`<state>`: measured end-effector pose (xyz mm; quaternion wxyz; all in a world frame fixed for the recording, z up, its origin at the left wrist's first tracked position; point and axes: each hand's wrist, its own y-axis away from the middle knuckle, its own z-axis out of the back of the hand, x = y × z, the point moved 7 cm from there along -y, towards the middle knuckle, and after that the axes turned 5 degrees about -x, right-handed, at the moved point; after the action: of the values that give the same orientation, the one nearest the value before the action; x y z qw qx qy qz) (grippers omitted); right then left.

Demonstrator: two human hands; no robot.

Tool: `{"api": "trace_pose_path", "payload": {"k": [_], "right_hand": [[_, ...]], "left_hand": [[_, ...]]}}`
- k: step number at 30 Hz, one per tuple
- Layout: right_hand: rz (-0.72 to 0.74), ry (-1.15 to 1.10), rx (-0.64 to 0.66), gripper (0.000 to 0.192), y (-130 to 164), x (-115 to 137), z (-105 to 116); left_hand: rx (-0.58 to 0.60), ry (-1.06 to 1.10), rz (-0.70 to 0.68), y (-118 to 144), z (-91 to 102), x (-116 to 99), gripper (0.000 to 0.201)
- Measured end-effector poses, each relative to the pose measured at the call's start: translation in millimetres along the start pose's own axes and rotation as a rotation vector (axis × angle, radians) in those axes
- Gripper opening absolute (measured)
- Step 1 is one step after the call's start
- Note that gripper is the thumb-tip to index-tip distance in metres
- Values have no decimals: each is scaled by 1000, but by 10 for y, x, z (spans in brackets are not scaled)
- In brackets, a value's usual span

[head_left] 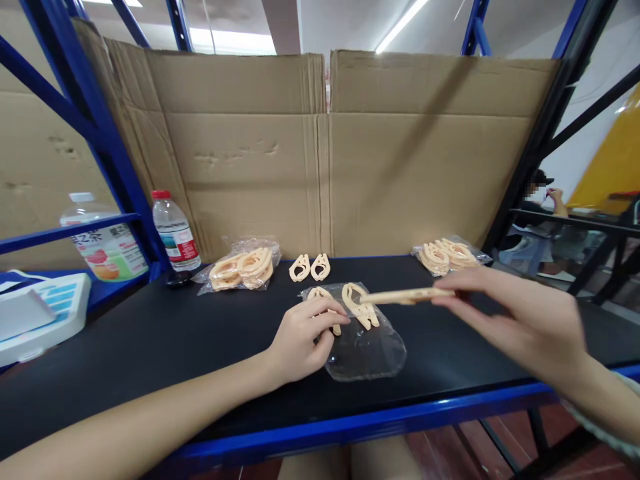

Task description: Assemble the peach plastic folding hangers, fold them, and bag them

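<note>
The left hand [300, 337] is resting on the black counter [150, 347], fingers curled and pinching the mouth of a clear plastic bag [367, 350] with two beige clips [360, 303] lying at its opening. The right hand [520, 320] is pinching one end of another beige clip [407, 295], holding it flat just above the bag. It seems best to be keeping the bag's mouth pinned while sliding that clip in level.

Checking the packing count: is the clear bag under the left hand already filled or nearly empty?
Nearly empty. The clear bag lies flat, with only a couple of beige hangers at its mouth by the left hand.
</note>
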<state>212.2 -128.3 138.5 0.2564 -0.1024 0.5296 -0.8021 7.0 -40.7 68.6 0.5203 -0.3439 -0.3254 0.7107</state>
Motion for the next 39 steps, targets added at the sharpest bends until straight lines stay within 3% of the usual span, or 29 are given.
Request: {"api": "trace_pose_path", "payload": {"k": [2, 4, 6, 9, 12, 14, 17, 20, 22, 25, 29, 32, 35, 39], "right_hand": [[57, -42, 91, 10, -17, 347, 109], [119, -77, 178, 21, 3, 607, 85], [227, -61, 208, 30, 47, 788, -55], [379, 77, 203, 29, 146, 876, -464], [403, 244, 244, 21, 256, 795, -926], [331, 346, 331, 16, 314, 695, -1132], [232, 312, 378, 12, 305, 625, -1125], [146, 162, 296, 20, 107, 522, -953], [57, 106, 267, 23, -88, 326, -987], [-19, 80, 373, 22, -338, -47, -1447], [159, -79, 738, 54, -386, -273, -2459], [200, -100, 832, 62, -371, -351, -2975], [222, -109, 878, 62, -348, -374, -3226], [211, -97, 894, 44, -320, -489, -3217]], "left_hand": [[4, -5, 16, 3, -5, 13, 38], [9, -14, 31, 8, -9, 25, 40], [18, -14, 38, 14, -18, 29, 42], [30, 5, 36, 21, -34, 26, 45], [44, -3, 34, 27, -49, 25, 46], [59, -17, 26, 32, -60, 19, 46], [110, -26, 10, 45, -93, 10, 46], [217, -23, 1, 71, -162, 9, 45], [288, -20, -12, 90, -204, 4, 43], [335, -32, -5, 93, -220, 2, 34], [341, -107, 54, 64, -181, 8, 29], [334, -183, 84, 47, -124, 8, 26], [338, -210, 122, 46, -67, 22, 23], [366, -220, 166, 52, -24, 47, 21]]}}
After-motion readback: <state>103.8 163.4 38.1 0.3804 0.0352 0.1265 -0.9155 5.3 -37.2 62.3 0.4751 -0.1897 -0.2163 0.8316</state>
